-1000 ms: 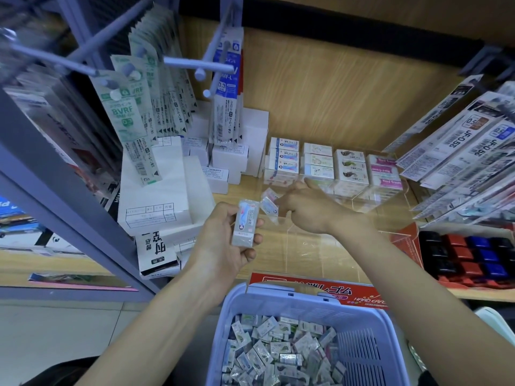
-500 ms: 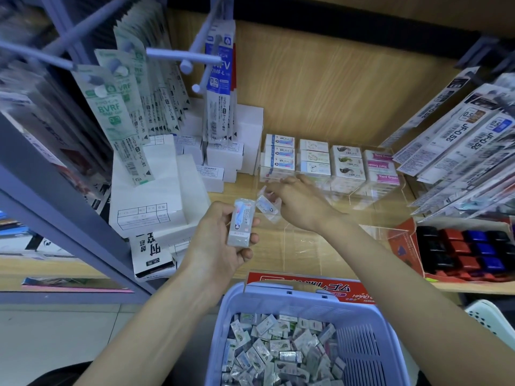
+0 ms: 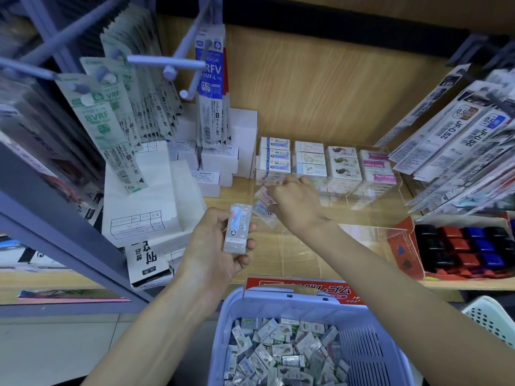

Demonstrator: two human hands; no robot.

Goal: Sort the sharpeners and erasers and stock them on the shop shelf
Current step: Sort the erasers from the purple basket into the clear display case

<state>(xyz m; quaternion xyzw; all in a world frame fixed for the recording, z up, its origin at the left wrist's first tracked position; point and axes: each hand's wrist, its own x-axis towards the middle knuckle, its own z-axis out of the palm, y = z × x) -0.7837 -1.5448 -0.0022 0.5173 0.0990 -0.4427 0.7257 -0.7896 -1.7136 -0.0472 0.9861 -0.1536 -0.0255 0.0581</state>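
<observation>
My left hand [image 3: 220, 243] grips a stack of wrapped erasers [image 3: 237, 229] upright above the shelf's front. My right hand [image 3: 298, 203] reaches into the clear acrylic display tray [image 3: 373, 201] and pinches two wrapped erasers [image 3: 264, 203] in front of the leftmost row. Stocked erasers stand in rows at the tray's back: blue-striped erasers [image 3: 276, 157], pale ones [image 3: 310, 160], a bird-print row [image 3: 343, 162] and pink-labelled ones [image 3: 376, 168]. Below me a lilac basket [image 3: 370, 344] holds several loose wrapped erasers [image 3: 281, 355].
White boxes [image 3: 145, 201] are stacked on the wooden shelf at the left. Hanging refill packs [image 3: 111, 121] on pegs crowd the upper left, and more packs [image 3: 462, 135] hang at the right. A red tray of black, red and blue items [image 3: 468, 249] sits at the right.
My right hand has moved a little towards the leftmost row with the erasers in its fingers. My left hand keeps its stack almost in place. The camera tilted slightly.
</observation>
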